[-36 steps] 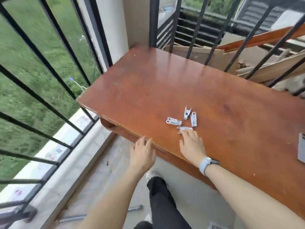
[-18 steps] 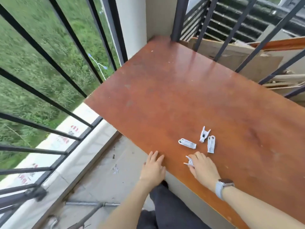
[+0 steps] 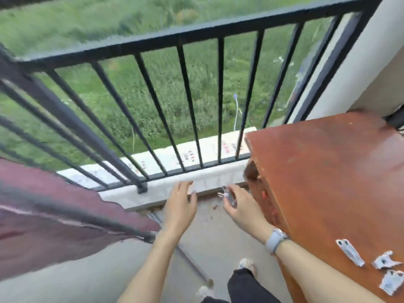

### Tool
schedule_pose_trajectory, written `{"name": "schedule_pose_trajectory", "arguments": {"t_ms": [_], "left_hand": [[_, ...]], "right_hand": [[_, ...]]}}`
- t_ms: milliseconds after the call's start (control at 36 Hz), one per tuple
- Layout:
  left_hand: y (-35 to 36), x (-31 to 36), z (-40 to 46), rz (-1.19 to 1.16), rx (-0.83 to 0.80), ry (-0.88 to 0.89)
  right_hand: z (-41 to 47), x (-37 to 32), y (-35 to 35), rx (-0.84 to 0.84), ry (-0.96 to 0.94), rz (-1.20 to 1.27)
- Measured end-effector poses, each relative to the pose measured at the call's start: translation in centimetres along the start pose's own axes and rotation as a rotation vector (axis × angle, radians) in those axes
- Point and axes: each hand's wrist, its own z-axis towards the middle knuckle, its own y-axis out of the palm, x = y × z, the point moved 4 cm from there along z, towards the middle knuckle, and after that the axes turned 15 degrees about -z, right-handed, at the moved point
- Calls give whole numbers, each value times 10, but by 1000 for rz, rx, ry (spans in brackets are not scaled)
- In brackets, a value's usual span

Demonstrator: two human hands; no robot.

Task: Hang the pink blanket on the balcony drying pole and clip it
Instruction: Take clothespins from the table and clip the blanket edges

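Left hand [image 3: 179,206] hovers with fingers spread; right hand [image 3: 238,204] pinches a clip [image 3: 229,196].

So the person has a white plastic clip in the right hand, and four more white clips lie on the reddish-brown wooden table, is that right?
Nearly. The head view shows three white plastic clips lying on the reddish-brown wooden table, not four. The rest holds: the right hand does hold a white plastic clip.

A black railing [image 3: 196,101] stands beyond the hands, grass [image 3: 153,16] behind it; a pale ledge [image 3: 196,180] runs beneath; a brown table [image 3: 328,182] sits right of them; concrete floor [image 3: 218,237] lies below.
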Motion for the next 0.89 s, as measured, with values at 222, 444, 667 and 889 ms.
{"name": "schedule_pose_trajectory", "arguments": {"t_ms": [222, 444, 667, 889], "left_hand": [[-177, 10, -61, -52, 598, 166], [-272, 70, -108, 133, 1036, 311], [-308, 104, -101, 100, 1355, 181], [-326, 139, -98, 140, 1471, 347]], "right_hand": [[29, -175, -2, -63, -366, 339], [43, -336, -65, -196, -740, 596], [66, -413, -102, -210, -969, 683], [72, -448, -115, -123, -1090, 671]]}}
